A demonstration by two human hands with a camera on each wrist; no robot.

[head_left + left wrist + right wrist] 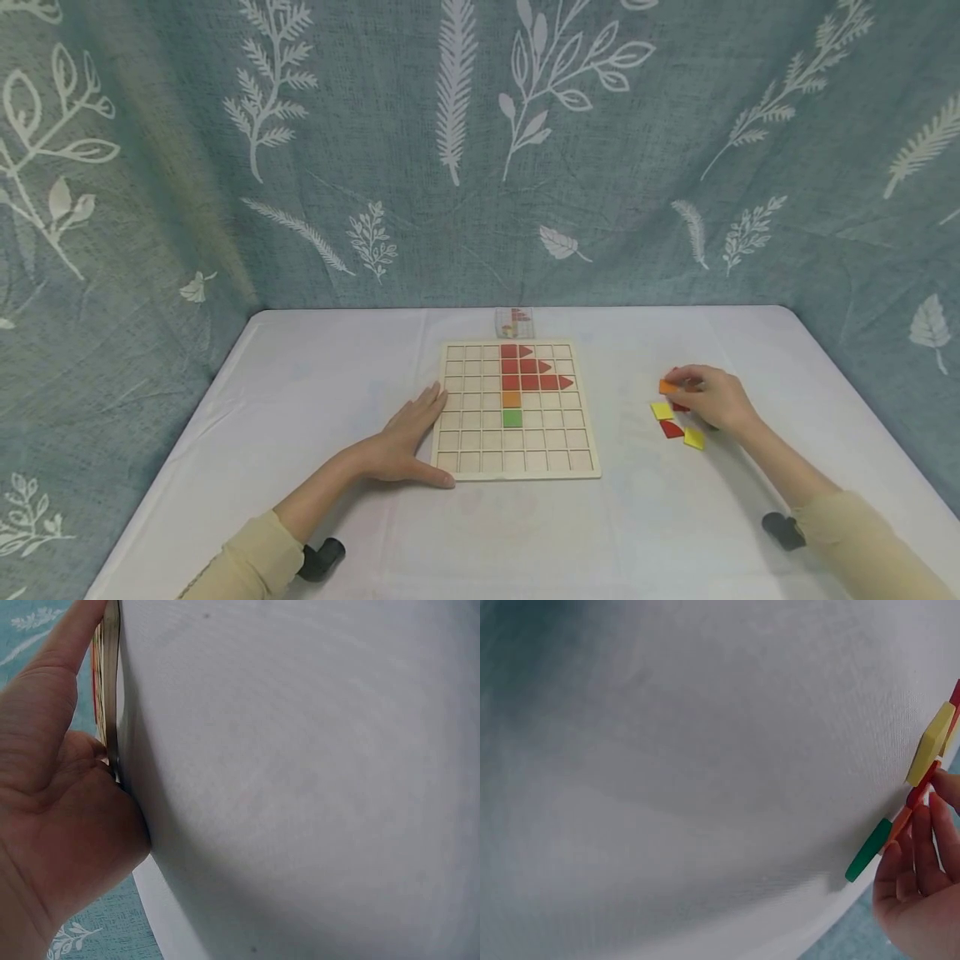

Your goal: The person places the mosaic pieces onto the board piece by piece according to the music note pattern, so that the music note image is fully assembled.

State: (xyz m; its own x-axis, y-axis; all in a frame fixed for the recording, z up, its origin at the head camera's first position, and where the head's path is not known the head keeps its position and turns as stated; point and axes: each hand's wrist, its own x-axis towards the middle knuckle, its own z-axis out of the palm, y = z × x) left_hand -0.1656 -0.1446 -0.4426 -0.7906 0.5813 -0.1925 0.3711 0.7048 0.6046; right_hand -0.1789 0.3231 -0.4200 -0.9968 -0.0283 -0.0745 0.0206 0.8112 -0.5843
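Observation:
A wooden grid board (457,417) lies flat on the table, its raised lines forming square cells. Red pieces (529,382) make three rows with pointed right ends, above one orange square (511,399) and one green square (512,418). My left hand (401,437) rests along the board's left edge, fingers extended and thumb at the near corner. To the right of the board, my right hand (711,398) pinches an orange tile (667,387) over a small group of loose pieces. Among these are yellow tiles (662,411), a red piece (671,429) and a green tile (868,850), partly hidden by the hand.
A small card (523,327) with a coloured pattern sits just beyond the board's far edge. White cloth (337,358) covers the table, and a leaf-patterned curtain (405,133) hangs behind it. Black devices (322,560) are worn at both wrists.

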